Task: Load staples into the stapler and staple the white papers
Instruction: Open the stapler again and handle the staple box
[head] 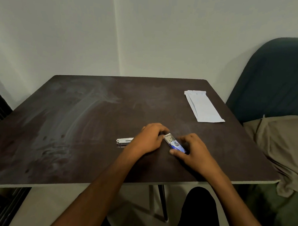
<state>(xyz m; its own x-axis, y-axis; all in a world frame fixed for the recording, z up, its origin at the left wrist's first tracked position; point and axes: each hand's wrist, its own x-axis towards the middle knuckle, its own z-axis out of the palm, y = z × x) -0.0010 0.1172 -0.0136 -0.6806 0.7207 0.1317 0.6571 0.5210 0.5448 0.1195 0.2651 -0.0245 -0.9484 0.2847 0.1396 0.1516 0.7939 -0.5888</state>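
Note:
A small blue and white staple box [174, 143] lies on the dark table [74, 125] near its front middle. My right hand [193, 151] grips the box's near end with thumb and fingers around it. My left hand [149, 139] pinches the box's far white end, fingers closed on it. A silver stapler [124, 141] lies flat just left of my left hand, partly hidden under the wrist. The folded white papers [203, 106] lie at the table's far right, apart from both hands.
A dark teal chair back [276, 77] stands to the right of the table, with an olive cloth [278, 147] draped beside the table's right edge. A pale wall rises behind the table. The table legs [162, 202] show below its front edge.

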